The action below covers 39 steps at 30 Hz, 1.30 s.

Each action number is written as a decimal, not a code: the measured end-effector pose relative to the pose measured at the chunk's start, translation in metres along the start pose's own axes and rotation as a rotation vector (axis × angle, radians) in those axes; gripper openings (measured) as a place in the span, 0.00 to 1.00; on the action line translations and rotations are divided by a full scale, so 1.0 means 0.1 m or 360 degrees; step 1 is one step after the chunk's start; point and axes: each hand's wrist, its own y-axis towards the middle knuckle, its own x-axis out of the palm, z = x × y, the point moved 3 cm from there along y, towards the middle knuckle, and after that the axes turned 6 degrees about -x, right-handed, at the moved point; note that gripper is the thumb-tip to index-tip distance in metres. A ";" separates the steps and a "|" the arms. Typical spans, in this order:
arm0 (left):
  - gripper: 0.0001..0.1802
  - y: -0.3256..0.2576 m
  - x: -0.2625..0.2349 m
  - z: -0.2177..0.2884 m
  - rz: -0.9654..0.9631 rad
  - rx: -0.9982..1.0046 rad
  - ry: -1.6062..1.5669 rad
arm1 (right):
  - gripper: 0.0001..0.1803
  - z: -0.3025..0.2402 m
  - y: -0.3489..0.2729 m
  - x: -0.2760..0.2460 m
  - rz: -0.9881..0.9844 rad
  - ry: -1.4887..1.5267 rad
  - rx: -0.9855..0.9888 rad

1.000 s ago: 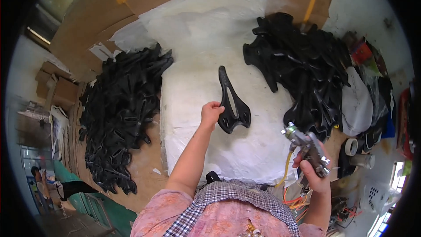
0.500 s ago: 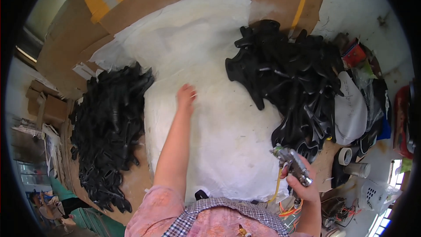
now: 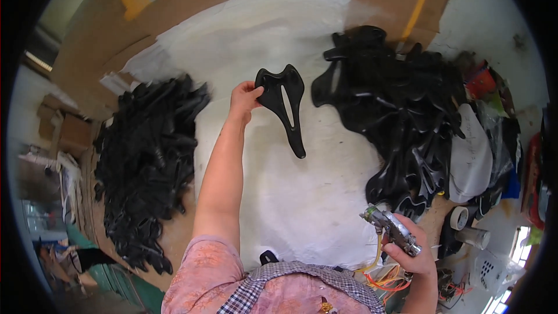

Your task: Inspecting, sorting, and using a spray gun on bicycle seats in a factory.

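Black plastic forms the bicycle saddle shell (image 3: 283, 104), which is held by its wide end in the closed left hand (image 3: 244, 97) above the white sheet (image 3: 290, 197), its narrow nose pointing down toward the person. Right of the shell, a heap of black shells (image 3: 395, 122) is piled; left of it, a second black heap (image 3: 148, 163) is spread over cardboard (image 3: 87, 46). Below and right of the shell, a metal spray gun (image 3: 390, 228) is gripped in the closed right hand (image 3: 414, 256).
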 end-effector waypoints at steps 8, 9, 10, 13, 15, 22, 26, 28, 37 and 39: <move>0.06 -0.34 -0.83 -0.19 0.0223 -0.0040 0.0032 | 0.38 -0.40 0.27 0.32 0.0236 0.0219 -0.0466; 0.07 -0.37 -0.85 -0.25 0.0234 -0.0092 0.0033 | 0.38 -0.40 0.25 0.32 0.0237 0.0267 -0.0451; 0.07 -0.39 -0.89 -0.28 0.0232 -0.0089 0.0028 | 0.37 -0.38 0.21 0.32 0.0239 0.0317 -0.0436; 0.13 -0.48 -1.08 -0.27 0.0392 -0.0019 0.0129 | 0.37 -0.19 0.12 0.23 -0.0075 0.0147 -0.0279; 0.11 -0.55 -2.29 -0.20 0.0169 0.0467 -0.0905 | 0.31 -0.15 0.16 0.29 -0.0116 0.0256 -0.0253; 0.14 0.47 -0.60 -0.60 -0.0012 0.0011 -0.0742 | 0.32 0.23 0.39 0.06 0.0233 0.0497 -0.0093; 0.20 0.89 0.93 -0.89 -0.0160 -0.0369 0.0234 | 0.36 0.22 0.56 0.08 0.0098 0.0299 -0.0049; 0.18 1.10 0.94 -0.91 -0.0039 -0.0037 0.0553 | 0.34 0.08 0.64 0.11 0.0092 0.0311 -0.0158; 0.06 -0.04 0.17 -0.80 -0.0219 -0.0376 -0.0119 | 0.31 0.07 0.41 0.08 0.0114 0.0085 -0.0093; 0.05 -0.30 -0.22 -0.79 -0.0096 -0.0425 -0.0150 | 0.31 0.02 0.40 0.17 0.0025 0.0055 -0.0090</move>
